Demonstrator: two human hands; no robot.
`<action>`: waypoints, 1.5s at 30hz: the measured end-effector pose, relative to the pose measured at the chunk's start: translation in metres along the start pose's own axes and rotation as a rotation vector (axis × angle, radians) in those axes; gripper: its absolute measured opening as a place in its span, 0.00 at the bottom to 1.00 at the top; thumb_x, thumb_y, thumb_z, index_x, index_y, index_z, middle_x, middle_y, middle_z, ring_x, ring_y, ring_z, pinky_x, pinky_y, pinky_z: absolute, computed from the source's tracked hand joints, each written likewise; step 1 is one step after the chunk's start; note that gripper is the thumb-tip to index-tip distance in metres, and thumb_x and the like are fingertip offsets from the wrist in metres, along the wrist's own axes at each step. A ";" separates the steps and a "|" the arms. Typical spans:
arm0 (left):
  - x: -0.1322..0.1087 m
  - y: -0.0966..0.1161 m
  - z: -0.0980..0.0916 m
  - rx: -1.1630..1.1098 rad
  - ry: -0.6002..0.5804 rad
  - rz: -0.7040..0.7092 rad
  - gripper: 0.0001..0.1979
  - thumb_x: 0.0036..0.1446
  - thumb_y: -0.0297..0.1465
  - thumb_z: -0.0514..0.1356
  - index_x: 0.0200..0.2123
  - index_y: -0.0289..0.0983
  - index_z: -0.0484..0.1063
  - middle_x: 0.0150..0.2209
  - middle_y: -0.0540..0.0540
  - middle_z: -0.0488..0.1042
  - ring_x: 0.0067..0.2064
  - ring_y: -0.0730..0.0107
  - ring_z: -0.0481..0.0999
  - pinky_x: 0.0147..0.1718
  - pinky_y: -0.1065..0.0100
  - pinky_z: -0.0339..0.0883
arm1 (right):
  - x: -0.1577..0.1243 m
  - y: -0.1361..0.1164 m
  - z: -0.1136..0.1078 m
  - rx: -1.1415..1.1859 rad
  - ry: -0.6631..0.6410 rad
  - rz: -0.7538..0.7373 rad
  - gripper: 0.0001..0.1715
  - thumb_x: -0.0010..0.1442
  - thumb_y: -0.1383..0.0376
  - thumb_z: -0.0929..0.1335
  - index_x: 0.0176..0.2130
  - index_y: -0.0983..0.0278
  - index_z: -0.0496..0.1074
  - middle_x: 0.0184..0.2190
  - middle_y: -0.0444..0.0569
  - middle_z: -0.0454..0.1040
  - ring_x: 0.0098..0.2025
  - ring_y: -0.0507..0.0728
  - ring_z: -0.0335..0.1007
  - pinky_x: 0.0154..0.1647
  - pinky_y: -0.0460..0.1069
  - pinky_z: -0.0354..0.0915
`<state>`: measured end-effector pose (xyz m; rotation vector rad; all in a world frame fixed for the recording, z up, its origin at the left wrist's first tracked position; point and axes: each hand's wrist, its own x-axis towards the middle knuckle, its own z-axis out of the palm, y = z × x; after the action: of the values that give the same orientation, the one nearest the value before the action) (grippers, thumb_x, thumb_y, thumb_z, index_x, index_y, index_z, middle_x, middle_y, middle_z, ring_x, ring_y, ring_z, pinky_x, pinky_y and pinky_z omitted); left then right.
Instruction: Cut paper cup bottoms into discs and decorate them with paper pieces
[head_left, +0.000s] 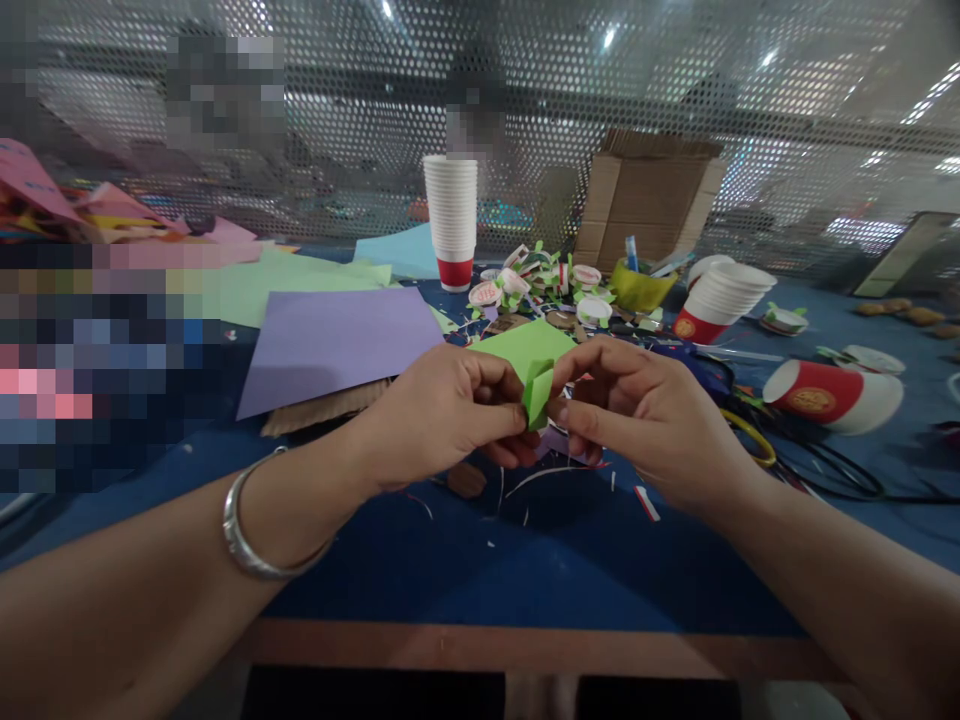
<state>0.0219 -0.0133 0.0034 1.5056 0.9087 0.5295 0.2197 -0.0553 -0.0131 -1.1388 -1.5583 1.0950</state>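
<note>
A small folded piece of green paper (538,393) is held up over the table between my two hands. My left hand (457,405) pinches its left side between thumb and fingers. From the other side, the thumb and fingertips of my right hand (637,410) close on its right edge. Behind the fingers lies a larger light green sheet (517,345), partly covered by my hands. Beneath them, a bit of purple paper and thin paper scraps show on the blue table (465,570).
A purple sheet (341,340) lies on cardboard at left. Stacked paper cups (452,220) stand behind small paper pieces (562,285). On the right are a tilted cup stack (720,300), a fallen red and white cup (832,398) and black cables (832,470). A cardboard box (649,195) stands behind.
</note>
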 end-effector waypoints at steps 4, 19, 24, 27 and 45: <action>0.001 0.000 0.000 -0.028 0.012 -0.020 0.04 0.55 0.20 0.63 0.30 0.31 0.77 0.25 0.46 0.81 0.27 0.70 0.83 0.27 0.75 0.78 | 0.000 0.004 -0.001 -0.023 -0.031 0.010 0.06 0.59 0.65 0.73 0.37 0.59 0.73 0.24 0.40 0.73 0.23 0.51 0.70 0.24 0.46 0.66; 0.001 -0.003 -0.001 -0.079 -0.009 -0.019 0.02 0.57 0.21 0.65 0.34 0.29 0.78 0.27 0.44 0.81 0.27 0.71 0.83 0.26 0.77 0.77 | 0.000 0.002 -0.001 -0.027 -0.032 -0.010 0.05 0.58 0.66 0.73 0.36 0.61 0.73 0.23 0.40 0.73 0.22 0.50 0.69 0.24 0.46 0.64; 0.002 -0.004 -0.001 -0.138 0.004 0.002 0.01 0.57 0.22 0.66 0.32 0.30 0.77 0.25 0.46 0.81 0.27 0.74 0.82 0.27 0.78 0.77 | -0.002 0.002 -0.001 -0.005 -0.031 -0.007 0.08 0.60 0.63 0.74 0.40 0.60 0.74 0.26 0.41 0.75 0.23 0.50 0.70 0.23 0.44 0.66; 0.003 -0.003 0.000 -0.162 0.016 0.005 0.04 0.57 0.23 0.66 0.30 0.31 0.76 0.24 0.46 0.81 0.26 0.74 0.81 0.26 0.78 0.76 | -0.002 0.002 -0.001 0.010 -0.044 -0.005 0.10 0.61 0.61 0.74 0.43 0.60 0.75 0.26 0.42 0.75 0.24 0.50 0.70 0.23 0.44 0.67; 0.006 -0.001 -0.002 -0.189 0.236 0.060 0.08 0.50 0.22 0.71 0.28 0.32 0.74 0.20 0.51 0.78 0.22 0.76 0.78 0.24 0.80 0.73 | -0.007 -0.004 -0.001 -0.364 0.007 -0.412 0.12 0.58 0.74 0.69 0.42 0.62 0.76 0.43 0.48 0.72 0.40 0.53 0.71 0.35 0.48 0.69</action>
<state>0.0236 -0.0073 0.0014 1.3197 0.9677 0.8276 0.2214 -0.0624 -0.0101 -0.9841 -1.9308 0.5472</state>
